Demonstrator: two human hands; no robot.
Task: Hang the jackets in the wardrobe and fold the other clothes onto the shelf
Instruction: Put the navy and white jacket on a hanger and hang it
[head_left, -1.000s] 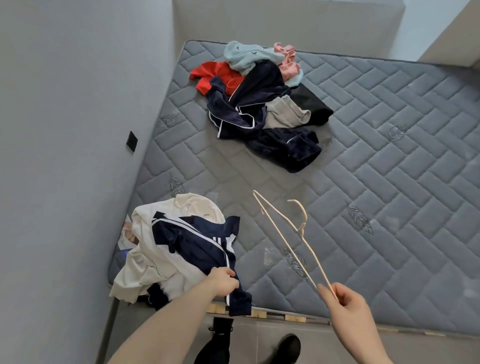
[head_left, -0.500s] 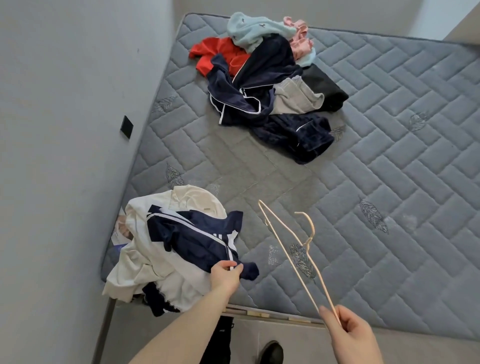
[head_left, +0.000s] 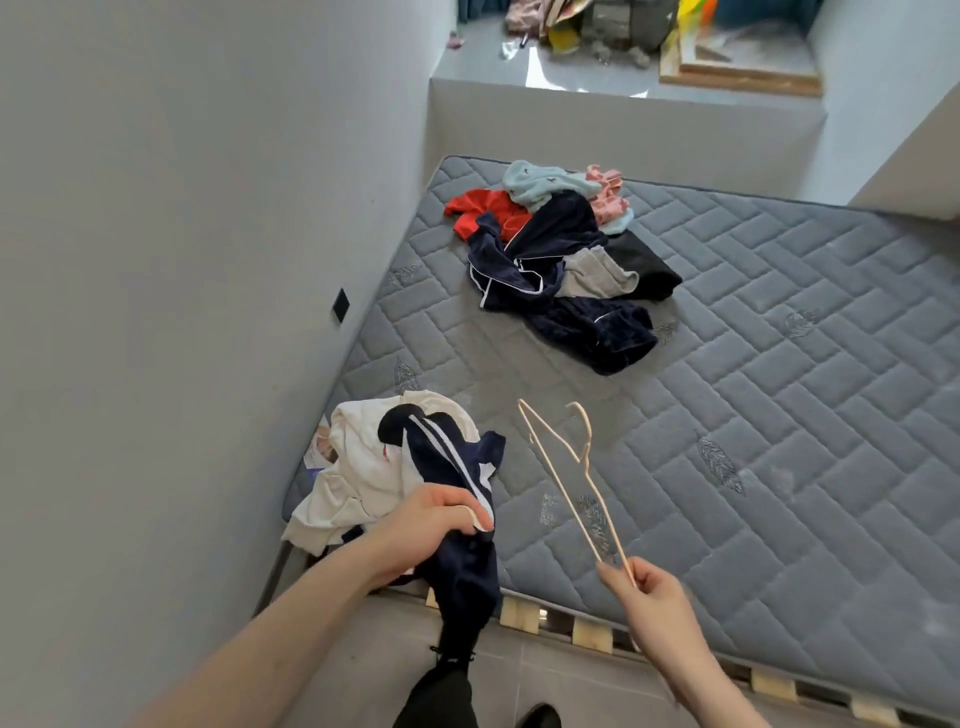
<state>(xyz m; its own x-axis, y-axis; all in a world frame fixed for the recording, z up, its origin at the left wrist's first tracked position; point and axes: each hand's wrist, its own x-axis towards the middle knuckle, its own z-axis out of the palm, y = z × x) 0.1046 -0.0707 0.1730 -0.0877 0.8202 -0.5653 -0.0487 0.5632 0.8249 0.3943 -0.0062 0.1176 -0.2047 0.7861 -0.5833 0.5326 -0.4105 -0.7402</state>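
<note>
Two clothes piles on grey quilted mattress.

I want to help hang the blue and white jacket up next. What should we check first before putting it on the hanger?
1. Left hand holds the blue and white jacket: ok, fingers curl round the cloth.
2. Right hand holds the hanger: ok, pinched at one end.
3. Jacket free of the white garment under it: not ok, part lies on that pile.
4. Collar or shoulders found: cannot tell, the jacket is bunched.
5. Hanger free of snags: ok, it is in the air above the mattress.
6. Wardrobe ready: cannot tell, it is not in view.
</note>
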